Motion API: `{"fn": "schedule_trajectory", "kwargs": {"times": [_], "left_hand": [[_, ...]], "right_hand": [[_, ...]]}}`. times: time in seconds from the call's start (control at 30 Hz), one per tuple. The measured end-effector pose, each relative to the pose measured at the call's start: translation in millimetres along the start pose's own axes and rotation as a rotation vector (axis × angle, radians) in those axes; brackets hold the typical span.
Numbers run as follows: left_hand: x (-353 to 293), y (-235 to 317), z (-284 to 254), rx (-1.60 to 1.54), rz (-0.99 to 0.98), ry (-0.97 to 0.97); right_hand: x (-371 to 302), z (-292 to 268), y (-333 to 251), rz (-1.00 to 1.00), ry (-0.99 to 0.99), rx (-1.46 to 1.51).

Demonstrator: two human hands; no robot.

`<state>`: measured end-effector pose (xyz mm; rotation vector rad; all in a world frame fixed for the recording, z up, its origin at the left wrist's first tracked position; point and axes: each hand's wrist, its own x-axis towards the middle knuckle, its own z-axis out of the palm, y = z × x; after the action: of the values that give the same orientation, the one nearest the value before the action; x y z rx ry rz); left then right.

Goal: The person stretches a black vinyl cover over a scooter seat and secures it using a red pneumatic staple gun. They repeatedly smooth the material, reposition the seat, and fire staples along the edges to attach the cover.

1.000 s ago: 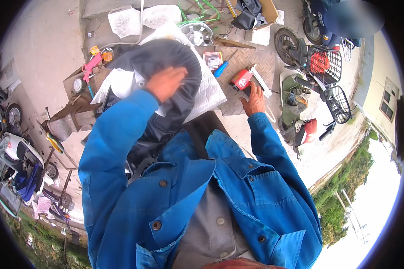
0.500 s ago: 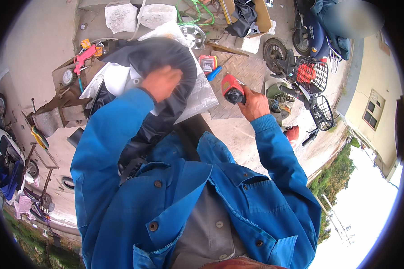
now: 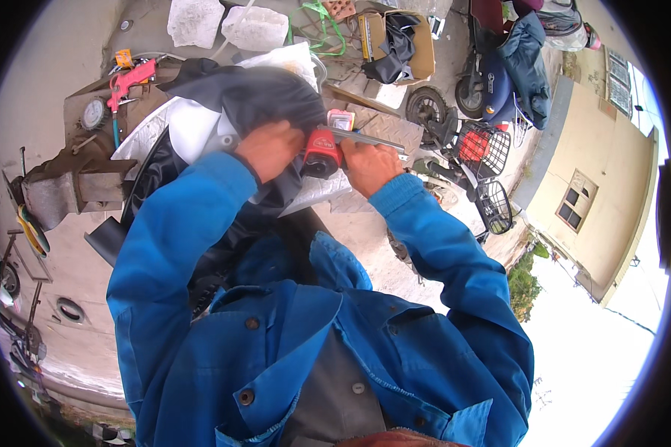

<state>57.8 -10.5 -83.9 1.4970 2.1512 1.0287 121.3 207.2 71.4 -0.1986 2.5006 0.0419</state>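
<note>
A sheet of soft black material (image 3: 270, 93), leather-like, drapes over a smooth white piece (image 3: 191, 131) in front of my body. My left hand (image 3: 271, 151) has its fingers curled on the sheet's folds, gripping it. Close to its right, my right hand (image 3: 371, 165) is wrapped round a red and black staple gun (image 3: 323, 154) with a long silver bar. The tool's red end is at the edge of the black sheet, beside my left fingers; whether it touches cannot be made out. White wrapping (image 3: 314, 195) lies under the sheet.
To the left, a pink air gun (image 3: 130, 83) and a round gauge (image 3: 94, 114) lie near a rusty metal vise (image 3: 82, 186). Beyond are white blocks (image 3: 255, 28) and an open cardboard box (image 3: 419, 46). A scooter with a wire basket (image 3: 492, 149) stands at right.
My right hand has brought the staple gun leftward to the black sheet, beside my left hand. My left hand stays on the sheet. The view has shifted somewhat to the right.
</note>
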Motion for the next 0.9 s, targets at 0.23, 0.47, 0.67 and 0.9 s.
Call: {"fn": "schedule_trajectory", "kwargs": {"times": [0.23, 0.47, 0.67, 0.9], "left_hand": [[-7.4, -0.5, 6.1, 0.004, -0.053, -0.01], [-3.7, 5.8, -4.3, -0.065, -0.181, -0.104], [-6.2, 5.0, 5.8, 0.073, -0.097, -0.045], [-6.9, 4.1, 7.6, 0.064, -0.11, 0.011]], "right_hand": [[21.7, -10.8, -14.4, 0.069, -0.16, -0.028], [38.4, -19.9, -16.5, 0.052, -0.243, -0.066], [1.7, -4.1, -0.6, 0.143, -0.236, 0.042], [-21.4, 9.2, -6.5, 0.1, -0.137, 0.026]]}}
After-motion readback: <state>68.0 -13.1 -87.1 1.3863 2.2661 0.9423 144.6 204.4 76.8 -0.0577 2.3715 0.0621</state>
